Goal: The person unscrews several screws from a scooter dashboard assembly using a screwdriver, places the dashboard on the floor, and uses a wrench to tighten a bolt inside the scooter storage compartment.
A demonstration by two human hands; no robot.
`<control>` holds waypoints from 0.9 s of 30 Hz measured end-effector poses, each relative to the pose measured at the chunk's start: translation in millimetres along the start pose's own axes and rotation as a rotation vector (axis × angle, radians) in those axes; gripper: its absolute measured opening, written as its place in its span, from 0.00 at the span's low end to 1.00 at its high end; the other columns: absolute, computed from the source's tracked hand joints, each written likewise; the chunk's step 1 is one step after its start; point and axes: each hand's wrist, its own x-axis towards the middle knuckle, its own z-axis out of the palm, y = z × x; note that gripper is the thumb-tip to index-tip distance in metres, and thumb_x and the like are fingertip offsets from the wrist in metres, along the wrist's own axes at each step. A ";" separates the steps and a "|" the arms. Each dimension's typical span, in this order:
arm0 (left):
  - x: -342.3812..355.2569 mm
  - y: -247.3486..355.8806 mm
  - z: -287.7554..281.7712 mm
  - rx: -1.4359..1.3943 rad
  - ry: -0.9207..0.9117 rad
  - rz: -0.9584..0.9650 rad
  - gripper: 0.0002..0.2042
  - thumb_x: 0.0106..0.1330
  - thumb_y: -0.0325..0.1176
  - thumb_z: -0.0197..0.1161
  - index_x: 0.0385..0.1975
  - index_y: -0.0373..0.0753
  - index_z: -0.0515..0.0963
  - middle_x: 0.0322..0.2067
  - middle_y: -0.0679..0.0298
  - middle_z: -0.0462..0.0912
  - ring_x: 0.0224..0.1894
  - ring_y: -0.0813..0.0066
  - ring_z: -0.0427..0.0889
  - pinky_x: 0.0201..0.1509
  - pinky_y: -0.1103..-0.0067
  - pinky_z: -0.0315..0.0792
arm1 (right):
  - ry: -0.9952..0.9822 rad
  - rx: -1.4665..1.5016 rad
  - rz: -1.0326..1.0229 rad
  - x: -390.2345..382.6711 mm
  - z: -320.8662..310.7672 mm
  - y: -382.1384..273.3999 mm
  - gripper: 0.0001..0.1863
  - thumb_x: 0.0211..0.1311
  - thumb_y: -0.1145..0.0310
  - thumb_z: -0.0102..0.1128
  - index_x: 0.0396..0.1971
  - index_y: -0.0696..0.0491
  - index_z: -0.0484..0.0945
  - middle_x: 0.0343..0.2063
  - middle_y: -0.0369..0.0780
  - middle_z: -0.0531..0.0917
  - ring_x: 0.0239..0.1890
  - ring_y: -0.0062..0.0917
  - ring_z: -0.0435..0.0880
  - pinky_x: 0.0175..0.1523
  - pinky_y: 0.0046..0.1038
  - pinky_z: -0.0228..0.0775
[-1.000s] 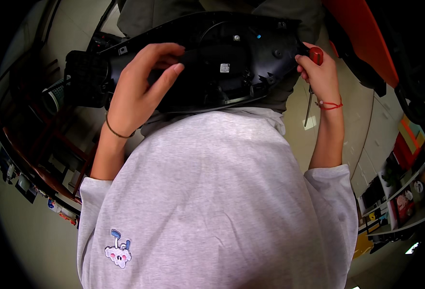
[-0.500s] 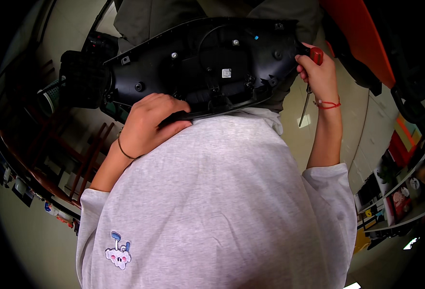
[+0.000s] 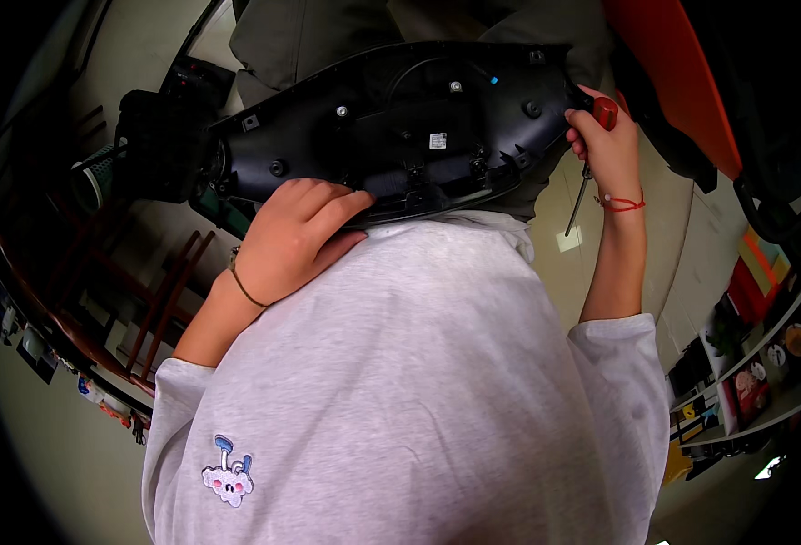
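Across my lap lies a long black moulded plastic shell (image 3: 314,145), hollow side up, with screws, clips and a small white label inside. My left hand (image 3: 293,238) is closed over its near edge, fingers on top and thumb below. At the shell's right end, my right hand (image 3: 616,153) grips a screwdriver (image 3: 606,113) by its red handle. The metal shaft points down toward me, past the wrist. Those right fingertips also appear to touch the shell's tip, but the contact is partly hidden.
Left of the shell sits a dark bulky object (image 3: 150,145), with a green basket-like container (image 3: 96,177) beyond it. A large orange panel (image 3: 677,73) rises at the far right. Wooden chair-like bars (image 3: 169,282) stand at left, and loaded shelves (image 3: 764,381) at lower right.
In the picture, the shell and my left hand sit slightly farther right, and the shell a little lower. Both hands keep their holds.
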 end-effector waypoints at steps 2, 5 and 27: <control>-1.5 -0.2 -1.2 0.039 -0.007 -0.025 0.23 0.49 0.30 0.72 0.48 0.39 0.75 0.34 0.63 0.80 0.36 0.65 0.77 0.42 0.72 0.72 | 0.007 0.024 0.007 1.3 -1.2 -0.2 0.21 0.53 0.71 0.60 0.49 0.60 0.76 0.18 0.34 0.78 0.17 0.13 0.72 0.22 0.16 0.62; -5.7 -2.0 -0.1 0.031 -0.004 -0.055 0.24 0.48 0.29 0.72 0.48 0.39 0.76 0.32 0.63 0.79 0.34 0.65 0.77 0.39 0.73 0.72 | 0.007 0.020 -0.008 3.6 -0.5 -2.2 0.22 0.53 0.71 0.60 0.49 0.60 0.76 0.18 0.34 0.77 0.16 0.13 0.72 0.22 0.16 0.62; -0.7 -41.9 -77.5 -1.040 0.326 -0.409 0.24 0.65 0.39 0.62 0.56 0.28 0.71 0.49 0.59 0.80 0.52 0.74 0.78 0.58 0.79 0.67 | -0.205 0.141 -0.443 0.4 9.0 -82.7 0.41 0.63 0.65 0.62 0.71 0.51 0.48 0.27 0.32 0.73 0.23 0.15 0.76 0.25 0.15 0.65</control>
